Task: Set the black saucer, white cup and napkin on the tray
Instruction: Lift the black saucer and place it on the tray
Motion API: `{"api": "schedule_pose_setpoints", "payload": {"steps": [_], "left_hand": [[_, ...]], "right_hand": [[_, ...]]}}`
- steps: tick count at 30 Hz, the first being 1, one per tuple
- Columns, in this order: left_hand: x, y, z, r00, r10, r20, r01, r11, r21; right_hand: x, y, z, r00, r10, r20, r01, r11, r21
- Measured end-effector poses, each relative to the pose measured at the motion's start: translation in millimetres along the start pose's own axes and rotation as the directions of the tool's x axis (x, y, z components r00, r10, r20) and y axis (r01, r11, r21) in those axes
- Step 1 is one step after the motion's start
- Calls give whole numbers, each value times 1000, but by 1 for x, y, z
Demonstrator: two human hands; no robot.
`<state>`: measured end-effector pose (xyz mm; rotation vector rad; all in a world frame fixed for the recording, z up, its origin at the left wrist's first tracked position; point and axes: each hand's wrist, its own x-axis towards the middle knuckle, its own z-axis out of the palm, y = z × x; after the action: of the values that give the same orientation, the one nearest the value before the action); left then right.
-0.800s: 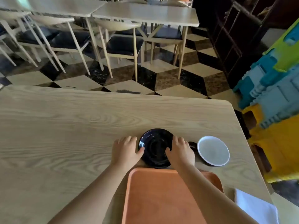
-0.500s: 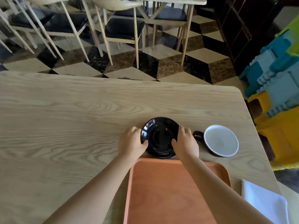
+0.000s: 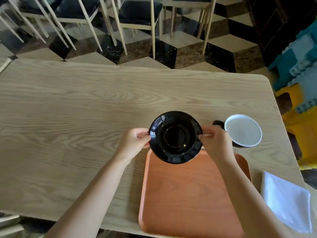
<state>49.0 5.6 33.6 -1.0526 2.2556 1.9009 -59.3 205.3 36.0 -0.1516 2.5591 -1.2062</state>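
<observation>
The black saucer [image 3: 175, 137] is held level above the table, its near edge overlapping the far rim of the orange tray [image 3: 188, 194]. My left hand [image 3: 133, 142] pinches its left rim and my right hand [image 3: 214, 143] pinches its right rim. The white cup [image 3: 242, 130], white inside with a dark outside and a dark handle on its left, stands on the table just right of my right hand. A folded white napkin [image 3: 288, 201] lies on the table to the right of the tray.
The light wooden table [image 3: 77, 117] has its far edge and right corner close behind the cup. Chairs with dark seats [image 3: 137, 11] stand on the checkered floor beyond. Blue and yellow foam blocks [image 3: 301, 83] sit off the table's right side.
Both hands closed on the saucer's rim and lifted it off the table, bringing it toward me over the tray's far edge. The camera tilted further down.
</observation>
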Motion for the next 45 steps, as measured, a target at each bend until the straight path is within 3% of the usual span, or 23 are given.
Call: {"api": "schedule_pose_setpoints", "payload": {"steps": [7,13,18,28,35,40,42,45], "left_hand": [[-55,-50,-1,1000,-8,-6,8,1000,13],[-66,-62,5,996,9,-94,6,986,167],[-68,-56,6,985,28,-173,15,971,241],[-64,-60,5,986,-4,-167,50,961,273],[-61,-35,-1,990,95,-105,-19,826,563],[-70,4,38,938,338,82,-288,625,726],[-68,20,61,894,413,172,-388,522,760],[-51,50,91,842,472,262,-481,437,760]], "right_hand": [[-52,39,18,992,83,94,-89,994,62],[-63,53,26,986,119,115,-123,992,29],[-63,54,28,987,86,136,-90,996,21],[-69,52,26,990,24,141,-24,1000,-1],[-63,44,6,975,-92,201,137,966,-221],[-65,34,-36,960,-272,63,274,869,-412],[-57,37,-57,956,-286,-58,230,861,-454],[-34,43,-95,967,-183,-179,85,889,-450]]}}
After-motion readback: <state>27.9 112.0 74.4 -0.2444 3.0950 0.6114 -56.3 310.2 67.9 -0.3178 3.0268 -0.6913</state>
